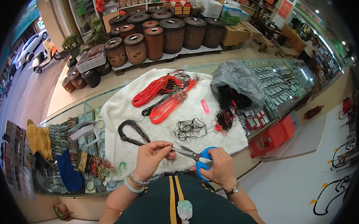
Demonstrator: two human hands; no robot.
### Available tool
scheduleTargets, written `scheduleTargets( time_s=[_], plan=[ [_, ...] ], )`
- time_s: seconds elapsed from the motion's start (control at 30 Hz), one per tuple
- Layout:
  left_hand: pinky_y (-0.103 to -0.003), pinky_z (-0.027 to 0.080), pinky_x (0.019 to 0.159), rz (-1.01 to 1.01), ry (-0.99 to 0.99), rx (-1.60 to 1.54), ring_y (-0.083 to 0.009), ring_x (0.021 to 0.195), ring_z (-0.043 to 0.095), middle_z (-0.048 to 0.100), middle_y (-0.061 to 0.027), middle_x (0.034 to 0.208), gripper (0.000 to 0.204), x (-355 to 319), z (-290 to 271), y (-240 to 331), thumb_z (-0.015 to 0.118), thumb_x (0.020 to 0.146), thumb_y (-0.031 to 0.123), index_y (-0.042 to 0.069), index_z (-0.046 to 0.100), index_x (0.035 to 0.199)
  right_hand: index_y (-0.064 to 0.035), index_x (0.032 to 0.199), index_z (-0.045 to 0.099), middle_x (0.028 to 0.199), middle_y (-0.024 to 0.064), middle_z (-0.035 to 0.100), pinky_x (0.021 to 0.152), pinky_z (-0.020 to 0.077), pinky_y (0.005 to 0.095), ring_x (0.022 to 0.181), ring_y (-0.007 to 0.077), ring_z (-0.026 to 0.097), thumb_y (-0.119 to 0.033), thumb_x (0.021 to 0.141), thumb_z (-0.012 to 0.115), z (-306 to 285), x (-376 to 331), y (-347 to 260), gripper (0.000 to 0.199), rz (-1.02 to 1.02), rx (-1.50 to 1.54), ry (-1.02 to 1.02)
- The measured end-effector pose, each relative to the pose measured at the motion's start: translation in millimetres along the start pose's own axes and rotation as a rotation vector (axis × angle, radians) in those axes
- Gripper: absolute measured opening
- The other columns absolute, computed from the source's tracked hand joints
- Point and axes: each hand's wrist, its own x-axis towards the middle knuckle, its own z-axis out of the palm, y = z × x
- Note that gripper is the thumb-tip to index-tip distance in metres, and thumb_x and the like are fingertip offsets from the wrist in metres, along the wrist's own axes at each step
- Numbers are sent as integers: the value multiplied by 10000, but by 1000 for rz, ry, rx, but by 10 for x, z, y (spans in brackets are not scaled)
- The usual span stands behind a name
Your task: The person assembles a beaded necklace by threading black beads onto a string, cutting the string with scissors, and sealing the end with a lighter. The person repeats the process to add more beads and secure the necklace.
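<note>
Where the two hands nearly meet above the near edge of the cloth, the scissors lie just right of the left hand's fingertips, their long axis running left and slightly away from the body. The blades stand parted, their tips beside the left hand — close enough that I cannot tell whether they touch what it pinches. That hand has thumb and fingers together on the near end of the loop, a dark cord bundle stretching away to the left over the cloth; thin dark ends hang below the fingers. How many strands sit in the pinch is too small to tell.

The right hand is closed on the blue handles, so it is the nearer one to the scissors' pivot, while the left is nearer the tips. Both forearms angle inward from the lower edge, wrists low, the left palm turned toward the right. Farther off on the cloth lie the red cords and, nearer, a black tangle.
</note>
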Motion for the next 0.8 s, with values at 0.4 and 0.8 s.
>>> scheduleTargets(
  time_s=[0.4, 0.8],
  plan=[
    [-297, 578, 760, 18, -23, 23, -177, 823, 690, 687, -141, 914, 178, -29, 32, -13, 574, 915, -17, -84, 614, 1075, -53, 796, 562, 729, 77, 585, 565, 457, 354, 641, 267, 562, -241, 610, 818, 65, 27, -17, 368, -45, 10, 61],
    [-313, 583, 747, 35, -22, 9, -188, 814, 690, 684, -146, 915, 176, -44, 41, -40, 583, 910, -19, -84, 608, 1071, -69, 777, 595, 735, 50, 624, 552, 474, 337, 641, 237, 594, -192, 627, 816, 160, -41, -1, 294, -7, 111, 50]
  ],
)
